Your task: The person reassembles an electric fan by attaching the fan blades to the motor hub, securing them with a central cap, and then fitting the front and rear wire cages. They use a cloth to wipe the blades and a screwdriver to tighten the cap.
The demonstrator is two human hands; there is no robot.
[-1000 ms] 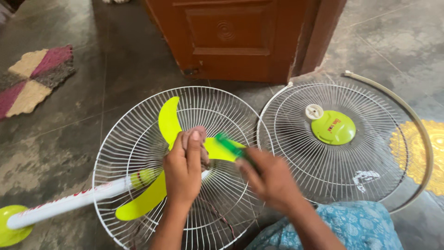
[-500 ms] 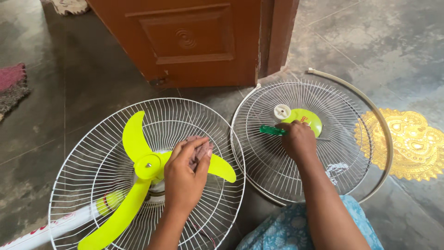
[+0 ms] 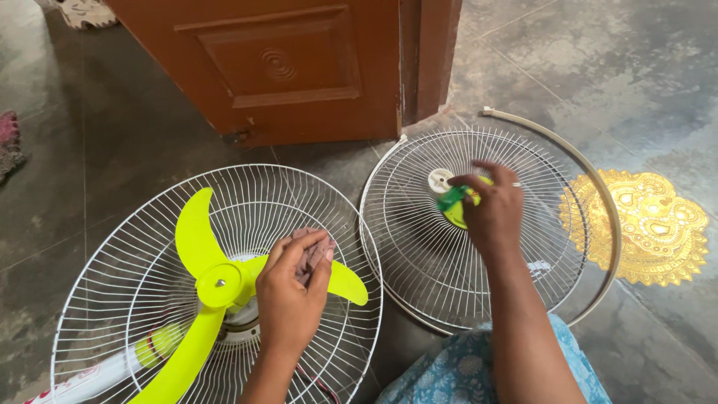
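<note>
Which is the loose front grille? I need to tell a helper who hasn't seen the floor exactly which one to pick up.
Start at the brown wooden door; two white wire fan guards lie on the floor before it. Take the right grille, beside the gold floor pattern, under the right hand. Unlike the left grille, it holds no yellow-green blades.

Grey stone floor (image 3: 112, 150), brown wooden door (image 3: 299, 67)

Both forearms are bare, a ring (image 3: 515, 184) circles one finger, and blue floral-print cloth (image 3: 464, 370) covers the lap.
</note>
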